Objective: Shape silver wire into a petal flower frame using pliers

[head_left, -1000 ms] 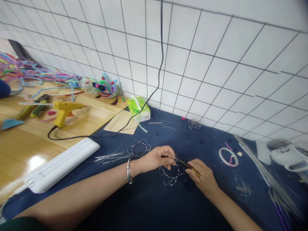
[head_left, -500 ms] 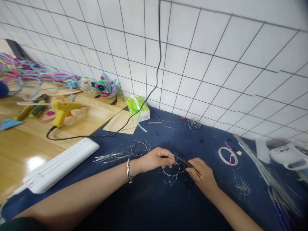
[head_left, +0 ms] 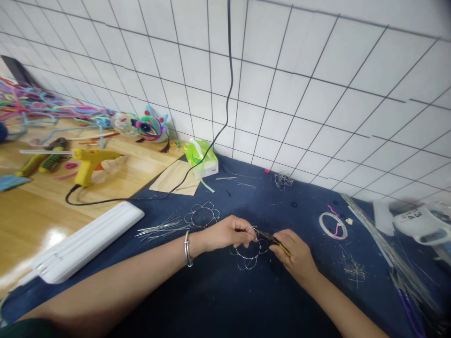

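Observation:
My left hand (head_left: 234, 232) pinches the upper left of a flower-shaped wire ring (head_left: 247, 257), a silver circle with thin looped petals and small pink beads. Its fingers cover part of the rim. My right hand (head_left: 292, 253) is wrapped round pliers (head_left: 276, 241) with yellow handles. Their dark jaws touch the wire close to my left fingertips; whether they bite on it I cannot tell. A second wire flower (head_left: 202, 216) lies flat on the dark blue cloth beyond my left wrist, beside a bundle of straight cut wires (head_left: 162, 227).
A white power strip (head_left: 91, 239) lies at left, near a yellow glue gun (head_left: 88, 164). A tissue pack (head_left: 200, 157) stands by the tiled wall. To the right are a tape roll (head_left: 333, 226), wire scraps (head_left: 355, 271), long wires (head_left: 391, 253) and purple-handled scissors (head_left: 410, 310).
The wire flower has tilted slightly and shifted a little left in my left fingers. The pliers stay at its rim, and the whole view has moved slightly.

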Tool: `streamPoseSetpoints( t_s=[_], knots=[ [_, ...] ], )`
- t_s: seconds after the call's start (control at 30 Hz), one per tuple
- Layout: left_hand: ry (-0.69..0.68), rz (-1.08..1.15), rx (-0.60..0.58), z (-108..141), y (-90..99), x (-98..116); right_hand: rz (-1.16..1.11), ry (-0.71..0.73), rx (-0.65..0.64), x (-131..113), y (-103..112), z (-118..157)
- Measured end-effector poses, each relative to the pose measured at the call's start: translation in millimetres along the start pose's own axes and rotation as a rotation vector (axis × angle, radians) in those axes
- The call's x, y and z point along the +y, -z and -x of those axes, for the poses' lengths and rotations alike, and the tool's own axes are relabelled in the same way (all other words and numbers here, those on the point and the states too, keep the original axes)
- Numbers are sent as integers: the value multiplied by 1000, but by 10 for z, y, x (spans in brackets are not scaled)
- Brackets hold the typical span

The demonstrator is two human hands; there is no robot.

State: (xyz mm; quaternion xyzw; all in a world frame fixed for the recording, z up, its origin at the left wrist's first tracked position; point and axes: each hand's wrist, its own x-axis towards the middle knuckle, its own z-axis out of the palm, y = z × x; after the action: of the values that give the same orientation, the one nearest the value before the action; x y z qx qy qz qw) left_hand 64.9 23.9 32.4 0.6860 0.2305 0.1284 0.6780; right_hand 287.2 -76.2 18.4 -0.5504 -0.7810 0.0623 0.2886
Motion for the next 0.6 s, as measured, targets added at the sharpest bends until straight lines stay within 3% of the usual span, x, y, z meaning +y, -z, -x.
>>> streamPoseSetpoints(
  t_s=[0.23,0.6],
  knots=[
    [-39,4,83,-2,-3,22,20,-8,17,34,31,-18],
    [-203,-296,95,13,39,45,63,49,-35,10,89,-33]
  ],
)
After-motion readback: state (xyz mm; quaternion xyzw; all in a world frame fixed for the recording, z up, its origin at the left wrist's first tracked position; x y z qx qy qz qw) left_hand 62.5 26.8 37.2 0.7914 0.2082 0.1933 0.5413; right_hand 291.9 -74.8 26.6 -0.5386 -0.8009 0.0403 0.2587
